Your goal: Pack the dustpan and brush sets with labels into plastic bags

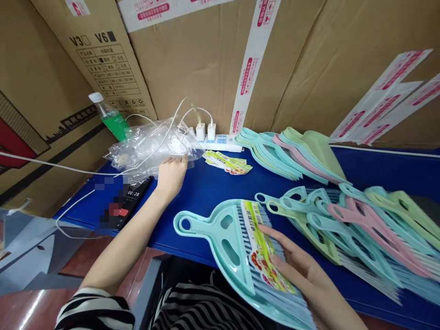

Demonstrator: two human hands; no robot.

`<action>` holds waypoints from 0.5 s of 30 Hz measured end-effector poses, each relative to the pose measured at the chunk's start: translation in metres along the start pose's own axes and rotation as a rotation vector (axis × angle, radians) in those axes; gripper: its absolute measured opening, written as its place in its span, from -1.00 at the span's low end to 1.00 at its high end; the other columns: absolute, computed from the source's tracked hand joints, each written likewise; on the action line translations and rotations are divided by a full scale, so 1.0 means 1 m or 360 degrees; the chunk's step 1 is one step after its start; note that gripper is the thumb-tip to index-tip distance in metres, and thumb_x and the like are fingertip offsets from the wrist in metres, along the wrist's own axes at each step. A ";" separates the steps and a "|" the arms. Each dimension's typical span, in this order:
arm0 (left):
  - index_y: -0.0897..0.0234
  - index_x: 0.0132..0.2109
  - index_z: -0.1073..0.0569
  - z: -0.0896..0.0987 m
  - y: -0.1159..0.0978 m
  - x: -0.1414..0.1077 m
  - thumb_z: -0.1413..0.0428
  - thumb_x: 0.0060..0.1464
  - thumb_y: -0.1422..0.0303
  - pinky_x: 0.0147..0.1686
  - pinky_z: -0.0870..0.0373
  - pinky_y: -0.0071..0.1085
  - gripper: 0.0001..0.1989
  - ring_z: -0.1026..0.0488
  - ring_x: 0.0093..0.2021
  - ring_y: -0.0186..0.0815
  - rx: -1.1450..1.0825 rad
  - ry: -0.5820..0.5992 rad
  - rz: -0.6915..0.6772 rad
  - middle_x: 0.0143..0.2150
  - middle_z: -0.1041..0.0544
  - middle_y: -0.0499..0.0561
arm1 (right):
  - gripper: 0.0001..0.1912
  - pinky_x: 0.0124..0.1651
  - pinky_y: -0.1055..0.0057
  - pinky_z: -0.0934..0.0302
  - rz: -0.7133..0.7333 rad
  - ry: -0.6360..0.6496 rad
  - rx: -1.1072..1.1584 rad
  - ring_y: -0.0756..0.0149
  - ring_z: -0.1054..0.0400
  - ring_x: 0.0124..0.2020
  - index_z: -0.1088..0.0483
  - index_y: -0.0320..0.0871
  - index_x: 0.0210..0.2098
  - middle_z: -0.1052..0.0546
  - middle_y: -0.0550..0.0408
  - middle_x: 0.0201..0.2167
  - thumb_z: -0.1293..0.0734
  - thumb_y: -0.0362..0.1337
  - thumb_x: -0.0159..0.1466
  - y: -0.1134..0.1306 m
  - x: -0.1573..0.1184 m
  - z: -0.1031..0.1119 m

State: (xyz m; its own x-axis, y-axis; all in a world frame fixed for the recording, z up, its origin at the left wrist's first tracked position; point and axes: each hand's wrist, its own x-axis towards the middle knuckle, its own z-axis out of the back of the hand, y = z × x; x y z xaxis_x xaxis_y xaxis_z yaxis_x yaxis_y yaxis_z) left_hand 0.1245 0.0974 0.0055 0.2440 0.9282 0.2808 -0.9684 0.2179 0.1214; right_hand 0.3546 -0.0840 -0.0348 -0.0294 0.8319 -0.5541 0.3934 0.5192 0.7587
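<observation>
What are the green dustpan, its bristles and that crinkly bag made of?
The dustpan looks like molded plastic: smooth, slightly shiny, with rounded edges. The bristles seem to be thin plastic strands, though they could be another fiber. The bag looks like thin, clear plastic film, all shiny creases.

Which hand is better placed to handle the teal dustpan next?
Probably the right hand: its fingers rest on the label on the teal dustpan, while the left hand sits away at the clear plastic bag.

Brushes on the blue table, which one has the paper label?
The teal brush lying alone under the right hand. Only it shows a yellow-green paper label; the stacked brushes beside it show none.
</observation>
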 end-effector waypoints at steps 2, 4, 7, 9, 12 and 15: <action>0.32 0.02 -0.51 0.006 0.003 -0.011 0.07 0.13 0.62 -0.11 -0.48 -0.22 -0.61 -0.58 -0.11 -0.06 0.0003 -0.0011 0.0008 -0.21 -0.63 0.23 | -0.35 -0.19 0.27 -0.40 -0.0067 0.0100 0.0026 0.18 -0.51 -0.25 -0.40 0.05 0.10 -0.57 0.00 -0.06 -0.51 -0.01 0.04 -0.002 0.000 -0.004; 0.25 -0.05 -0.55 0.012 0.007 -0.028 0.07 0.13 0.60 -0.12 -0.49 -0.24 -0.62 -0.58 -0.11 -0.09 -0.0016 -0.0042 -0.0011 -0.17 -0.63 0.17 | -0.37 -0.17 0.26 -0.40 -0.0059 0.0166 0.0026 0.16 -0.51 -0.22 -0.40 0.07 0.10 -0.56 0.00 -0.04 -0.50 -0.01 0.05 -0.004 -0.001 -0.009; 0.21 -0.14 -0.58 0.014 0.011 -0.062 0.05 0.10 0.57 -0.16 -0.52 -0.31 -0.64 -0.59 -0.19 -0.16 -0.0241 -0.0144 -0.0216 -0.17 -0.64 0.08 | -0.38 -0.16 0.27 -0.41 0.0128 0.0105 -0.0033 0.11 -0.49 -0.12 -0.40 0.06 0.10 -0.53 -0.02 0.03 -0.48 0.02 0.06 -0.006 -0.005 -0.013; 0.22 -0.16 -0.59 0.012 0.015 -0.089 0.04 0.13 0.51 -0.09 -0.52 -0.32 -0.68 -0.59 -0.15 -0.20 -0.0481 -0.0161 -0.0421 -0.15 -0.64 0.06 | -0.37 -0.16 0.28 -0.43 0.0276 -0.0022 -0.0090 0.06 -0.47 -0.08 -0.38 0.03 0.12 -0.50 -0.05 0.06 -0.46 0.04 0.09 -0.004 -0.011 -0.011; 0.23 -0.18 -0.59 0.012 0.023 -0.125 0.11 0.18 0.52 -0.01 -0.51 -0.32 -0.64 -0.58 -0.10 -0.24 -0.0666 -0.0137 -0.0497 -0.12 -0.63 0.06 | -0.37 -0.16 0.32 -0.46 0.0441 -0.0230 -0.0220 0.02 -0.45 -0.02 -0.31 0.05 0.17 -0.44 -0.03 0.15 -0.41 0.04 0.14 -0.002 -0.020 -0.001; 0.18 -0.06 -0.56 0.020 0.029 -0.143 0.11 0.20 0.52 0.05 -0.50 -0.22 -0.62 -0.53 0.01 -0.23 -0.0729 0.0046 -0.0602 -0.06 -0.62 0.01 | -0.35 -0.20 0.37 -0.50 0.0448 -0.0362 -0.0359 0.00 -0.41 0.06 -0.23 0.15 0.21 -0.36 0.05 0.23 -0.38 0.07 0.16 -0.003 -0.025 0.015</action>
State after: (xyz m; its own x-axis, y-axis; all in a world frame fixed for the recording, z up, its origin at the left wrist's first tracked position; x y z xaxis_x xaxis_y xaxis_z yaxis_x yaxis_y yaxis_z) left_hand 0.0622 -0.0353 -0.0122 0.5814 0.7670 0.2714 -0.7395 0.6372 -0.2168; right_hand 0.3677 -0.1097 -0.0285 0.2639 0.8960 -0.3571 0.1455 0.3290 0.9331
